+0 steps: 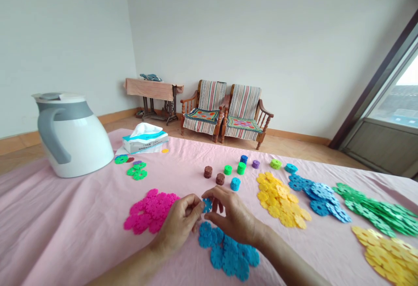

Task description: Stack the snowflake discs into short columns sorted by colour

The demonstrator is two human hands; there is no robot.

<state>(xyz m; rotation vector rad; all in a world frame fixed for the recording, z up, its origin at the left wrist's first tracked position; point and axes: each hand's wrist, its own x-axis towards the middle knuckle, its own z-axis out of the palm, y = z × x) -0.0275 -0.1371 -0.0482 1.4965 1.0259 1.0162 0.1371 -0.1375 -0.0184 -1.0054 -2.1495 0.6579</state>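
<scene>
Between my two hands is a blue notched plastic disc (207,205), held at its left edge in a pinch of my left hand (183,216). My right hand (233,212) curves round the disc's other side, thumb and fingers apart; whether its fingertips touch the disc I cannot tell. Just below my hands lies a loose pile of blue discs (230,251). A pink pile of the same discs (152,212) is left of my left hand. Past my fingers stand short stacks of discs, among them a light blue stack (235,184) and a brown stack (220,179).
Right of my hands are yellow discs (277,199), blue discs (321,196), green discs (379,210) and more yellow discs (392,255). A white jug (81,140), a tissue box (145,141) and some green discs (137,171) stand left on the pink cloth (98,216).
</scene>
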